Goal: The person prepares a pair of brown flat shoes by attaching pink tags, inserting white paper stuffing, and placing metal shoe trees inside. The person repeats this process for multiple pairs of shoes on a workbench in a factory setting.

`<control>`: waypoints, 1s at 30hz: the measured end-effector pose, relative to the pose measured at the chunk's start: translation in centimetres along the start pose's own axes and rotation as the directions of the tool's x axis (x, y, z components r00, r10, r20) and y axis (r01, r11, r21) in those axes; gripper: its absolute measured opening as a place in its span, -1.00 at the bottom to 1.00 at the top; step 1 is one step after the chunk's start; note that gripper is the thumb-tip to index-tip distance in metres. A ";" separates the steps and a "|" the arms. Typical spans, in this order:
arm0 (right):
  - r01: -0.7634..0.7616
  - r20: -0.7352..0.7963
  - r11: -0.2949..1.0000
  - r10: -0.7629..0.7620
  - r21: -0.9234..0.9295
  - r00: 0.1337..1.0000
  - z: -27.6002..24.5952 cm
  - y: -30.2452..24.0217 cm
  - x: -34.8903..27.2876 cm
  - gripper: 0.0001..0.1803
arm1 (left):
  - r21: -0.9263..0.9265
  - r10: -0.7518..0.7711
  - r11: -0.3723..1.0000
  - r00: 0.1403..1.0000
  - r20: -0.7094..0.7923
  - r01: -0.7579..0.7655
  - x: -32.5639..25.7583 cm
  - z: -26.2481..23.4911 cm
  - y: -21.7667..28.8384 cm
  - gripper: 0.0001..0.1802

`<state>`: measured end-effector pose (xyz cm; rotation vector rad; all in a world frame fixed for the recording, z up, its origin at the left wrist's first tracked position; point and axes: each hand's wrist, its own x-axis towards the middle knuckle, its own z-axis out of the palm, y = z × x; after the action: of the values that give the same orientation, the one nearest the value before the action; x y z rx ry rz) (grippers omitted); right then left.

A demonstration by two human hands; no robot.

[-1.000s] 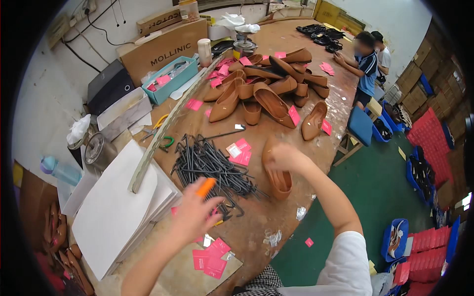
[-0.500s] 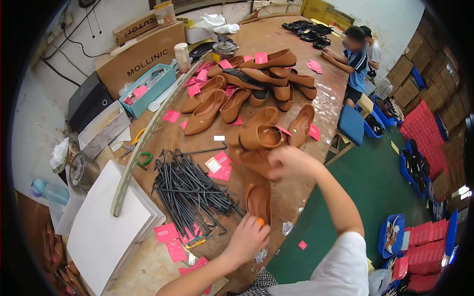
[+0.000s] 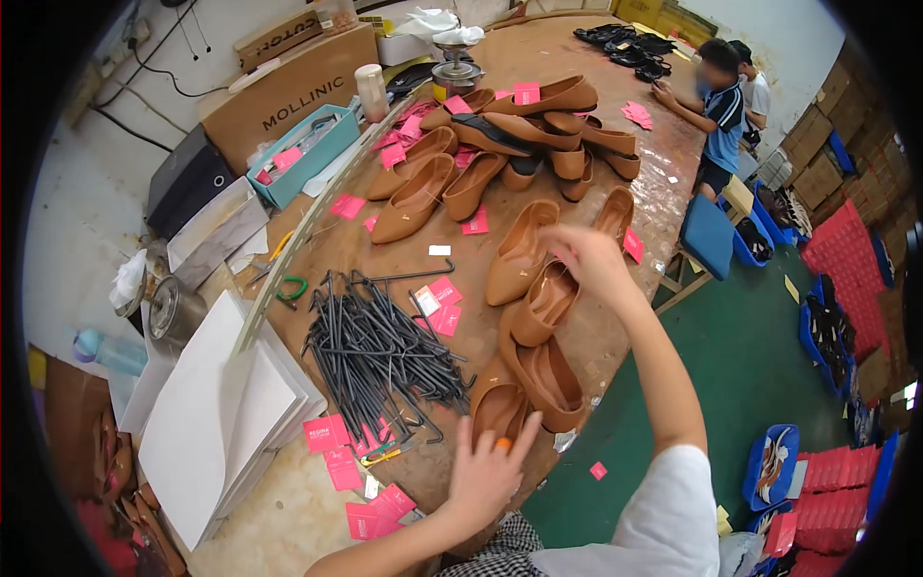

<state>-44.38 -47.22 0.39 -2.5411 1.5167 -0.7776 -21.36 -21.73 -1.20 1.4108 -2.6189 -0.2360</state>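
Note:
On the table before me stand several tan pointed flats. My left hand [image 3: 488,471], with an orange band round one finger, has its fingers spread at the near end of one tan shoe [image 3: 498,409]. Beside that one, another tan shoe [image 3: 556,394] leans close. My right hand [image 3: 588,258] hovers over the back of a tan shoe [image 3: 540,313], fingers apart and bent, seemingly holding nothing. Its fingertips overlap the edge of a farther tan shoe [image 3: 517,264]; whether they touch is hard to tell. Past my right hand stands one more tan shoe [image 3: 615,207], partly hidden.
Left of the shoes lies a heap of dark bent rods [image 3: 380,351]. Pink cards [image 3: 442,308] are scattered about. Farther off rises a pile of tan shoes [image 3: 538,130]. White sheets [image 3: 207,413] are stacked at left. A person [image 3: 721,111] sits at the far right edge.
The blurred tan shoes near my right hand now stand still, spread apart in a slanting row. My right hand has moved up and away, and my left hand's fingers have spread.

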 end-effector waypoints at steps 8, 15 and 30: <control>0.283 0.207 0.850 -0.209 -0.445 0.956 2.1 6.1 4.4 -0.85 | -0.116 -0.001 0.993 0.991 0.132 0.016 2.8 3.1 0.0 -0.36; -0.291 -0.186 0.944 0.317 0.153 0.930 -8.7 -4.1 -8.4 -0.73 | -0.070 0.093 0.994 0.972 0.214 -0.080 -2.6 0.5 0.4 -0.75; -0.222 -0.380 0.893 0.377 0.392 0.845 -4.4 -21.3 -19.5 -0.82 | -0.295 -0.510 0.843 0.843 -0.169 0.450 -24.1 -14.6 -2.3 -0.72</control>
<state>-36.78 -19.21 3.60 -1.8890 1.6677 -1.4952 -3.32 -3.68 11.05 1.8518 -1.9232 -0.4011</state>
